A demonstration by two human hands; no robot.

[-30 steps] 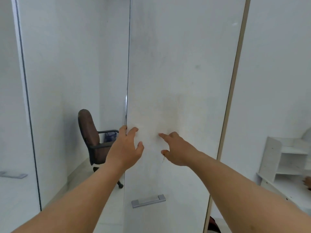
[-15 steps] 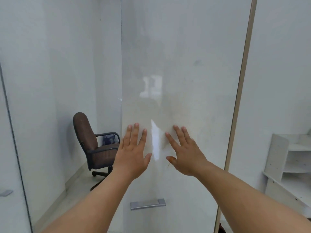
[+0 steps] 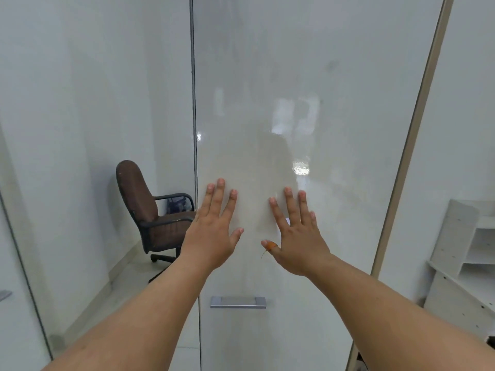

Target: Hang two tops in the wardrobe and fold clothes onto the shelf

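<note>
A tall glossy white wardrobe door (image 3: 308,116) fills the middle of the view, with a silver bar handle (image 3: 238,302) low down. My left hand (image 3: 213,228) lies flat on the door near its left edge, fingers spread. My right hand (image 3: 294,234) is pressed flat beside it, fingers apart, with an orange band on the thumb. Neither hand holds anything. No tops, folded clothes or wardrobe inside are visible.
A brown office chair (image 3: 144,210) stands in the corner behind the door's left edge. A white shelf unit (image 3: 466,258) stands at the right against the wall. Another white panel with a handle (image 3: 4,294) sits at the far left.
My left hand left the door's edge and both hands flattened with palms on its face. The door has swung and shows more squarely, and the view has shifted.
</note>
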